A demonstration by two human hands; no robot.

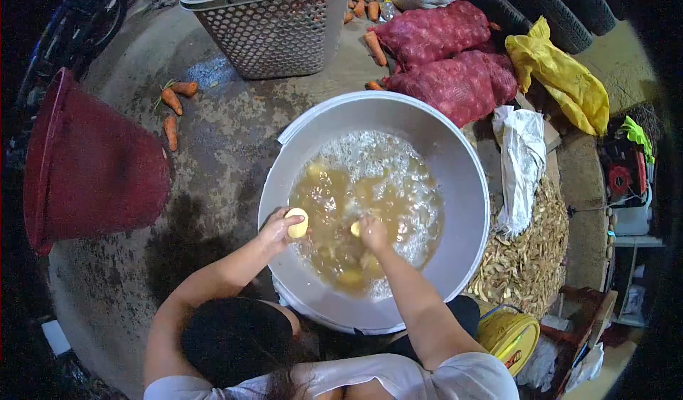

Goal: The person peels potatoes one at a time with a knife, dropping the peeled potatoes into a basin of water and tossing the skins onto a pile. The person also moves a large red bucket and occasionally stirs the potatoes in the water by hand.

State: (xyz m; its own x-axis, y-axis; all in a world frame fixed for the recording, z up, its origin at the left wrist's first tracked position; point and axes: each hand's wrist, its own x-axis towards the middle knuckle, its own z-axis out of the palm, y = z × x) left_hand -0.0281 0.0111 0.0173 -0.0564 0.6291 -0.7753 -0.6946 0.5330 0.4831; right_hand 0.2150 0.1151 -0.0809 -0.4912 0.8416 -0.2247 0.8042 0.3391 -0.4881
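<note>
A large round grey tub (pixel 461 187) holds murky, foamy water (pixel 370 194) with pale yellow pieces showing under its surface. Over the tub's left side, my left hand (pixel 276 231) is closed on a peeled yellow potato (pixel 297 224). My right hand (pixel 372 233) is at the water near the middle of the tub, its fingers round another pale yellow potato (pixel 356 228). Both hands are apart from each other.
A red bucket (pixel 107 165) lies tilted at left. A perforated crate (pixel 270 34), carrots (pixel 171 101), red mesh sacks (pixel 455 83) and a yellow sack (pixel 558 80) lie beyond. Peelings (pixel 526 268) and a yellow pail (pixel 509 336) are at right.
</note>
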